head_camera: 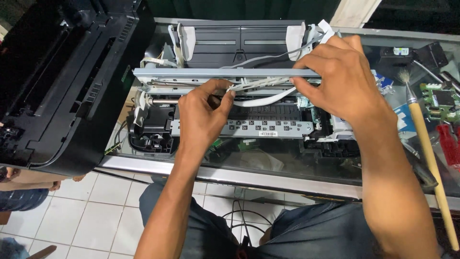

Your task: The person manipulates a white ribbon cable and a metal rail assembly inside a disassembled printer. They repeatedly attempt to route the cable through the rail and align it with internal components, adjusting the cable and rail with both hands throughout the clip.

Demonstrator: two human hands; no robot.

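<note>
An opened printer chassis (239,127) lies on a glass counter, its covers off and its grey metal rail (191,73) exposed. My left hand (203,112) pinches the end of a white flat ribbon cable (263,100) near the middle of the chassis. My right hand (335,72) rests on the right end of the rail, its fingers gripping the same cable bundle and the rail. A grey paper tray (239,43) stands behind the rail.
A black printer cover (67,81) lies at the left. To the right lie a brush with a wooden handle (426,144), a green circuit board (441,100) and a red tool (450,144). White floor tiles (96,211) show below the counter edge.
</note>
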